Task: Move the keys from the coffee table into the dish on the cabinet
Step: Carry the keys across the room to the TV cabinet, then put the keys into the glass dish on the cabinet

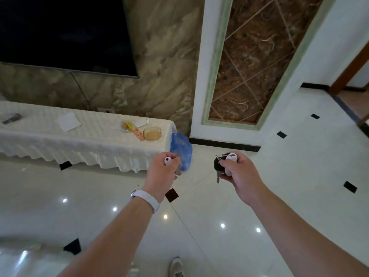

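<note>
Carry step in hand: right hand (237, 172) has its fingers clamped on the keys (218, 168), black fob in the palm with one blade hanging below, out over the tiled floor (299, 156) and well apart from the cabinet (50, 136). Left hand (164, 169) is curled closed around a small white object (167, 160); whether it grips anything more, cannot tell. Next move, as judged: bring the right hand up and left over the amber glass dish (152, 133) near the cabinet's right end, then loosen the fingers low so the keys drop inside, clear of the wrappers (131, 128) beside it.
</note>
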Tool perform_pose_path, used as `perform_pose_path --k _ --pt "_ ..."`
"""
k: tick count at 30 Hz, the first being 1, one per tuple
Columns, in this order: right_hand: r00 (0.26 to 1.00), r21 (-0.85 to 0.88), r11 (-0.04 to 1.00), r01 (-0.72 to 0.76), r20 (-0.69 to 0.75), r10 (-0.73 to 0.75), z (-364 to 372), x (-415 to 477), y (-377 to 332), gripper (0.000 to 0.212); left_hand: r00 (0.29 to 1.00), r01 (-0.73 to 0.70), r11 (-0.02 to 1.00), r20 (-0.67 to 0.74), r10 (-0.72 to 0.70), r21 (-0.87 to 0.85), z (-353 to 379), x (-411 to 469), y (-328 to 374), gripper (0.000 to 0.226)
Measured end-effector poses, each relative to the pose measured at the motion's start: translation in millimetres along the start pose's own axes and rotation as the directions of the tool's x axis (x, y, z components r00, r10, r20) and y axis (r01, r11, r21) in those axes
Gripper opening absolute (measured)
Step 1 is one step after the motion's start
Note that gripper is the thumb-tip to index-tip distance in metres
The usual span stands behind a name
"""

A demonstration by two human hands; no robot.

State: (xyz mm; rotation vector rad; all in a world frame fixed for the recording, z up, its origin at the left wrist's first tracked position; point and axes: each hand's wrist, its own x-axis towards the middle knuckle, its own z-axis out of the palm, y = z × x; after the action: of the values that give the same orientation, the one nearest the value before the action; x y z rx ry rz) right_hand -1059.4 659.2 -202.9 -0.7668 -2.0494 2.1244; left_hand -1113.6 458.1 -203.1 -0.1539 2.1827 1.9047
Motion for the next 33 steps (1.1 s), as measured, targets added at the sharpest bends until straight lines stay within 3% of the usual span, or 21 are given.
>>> perform_pose_path --k 9,16,33 --pt "0.991 -0.066 0.998 -0.003 0.136 0.012 95.2 98.8 -38.0 0.016 0.993 0.029 0.999 -0.116 -0.032 -0.027 -57.8 91.1 19.9 0.007" --pt "0.976 -0.114 0.99 -0.083 0.19 0.104 153.9 179.5 -41.9 0.022 0.971 0.076 0.996 -0.221 -0.085 -0.051 -78.9 161.2 23.9 0.007" --pt "0.929 -0.263 0.959 -0.102 0.321 0.187 227.0 443.7 -105.7 0.019 0.9 0.184 0.981 -0.41 -0.146 0.054 -63.3 407.5 69.7 0.006"
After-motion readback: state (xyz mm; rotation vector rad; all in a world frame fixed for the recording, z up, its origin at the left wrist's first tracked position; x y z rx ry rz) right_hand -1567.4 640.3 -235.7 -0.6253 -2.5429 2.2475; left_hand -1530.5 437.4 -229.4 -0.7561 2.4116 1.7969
